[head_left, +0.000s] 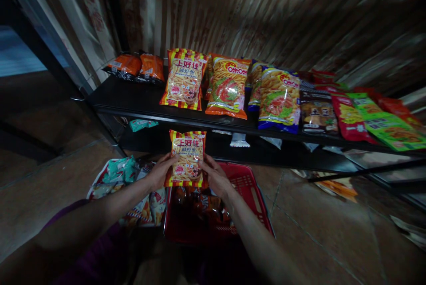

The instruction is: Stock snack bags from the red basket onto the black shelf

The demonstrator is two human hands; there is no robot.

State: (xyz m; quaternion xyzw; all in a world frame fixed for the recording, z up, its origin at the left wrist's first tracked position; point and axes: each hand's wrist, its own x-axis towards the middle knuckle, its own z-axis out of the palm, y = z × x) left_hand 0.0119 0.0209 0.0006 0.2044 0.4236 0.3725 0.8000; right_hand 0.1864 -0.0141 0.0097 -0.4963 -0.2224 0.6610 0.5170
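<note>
Left hand (162,172) and right hand (217,177) pinch opposite edges of a red-and-yellow striped plastic packet (188,158) reading "上好佳", "Prawn Crackers". At five o'clock from it sits a red plastic basket (258,196); at twelve, an identically labelled shelf packet (185,82); at one, orange-edged "咪咪" packet (228,85).

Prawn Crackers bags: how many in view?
2: one red-and-yellow striped Prawn Crackers bag between the left hand and right hand, another bag on the upper black shelf. Others may be hidden behind it.

Dim light, stretched blurry edges
</note>
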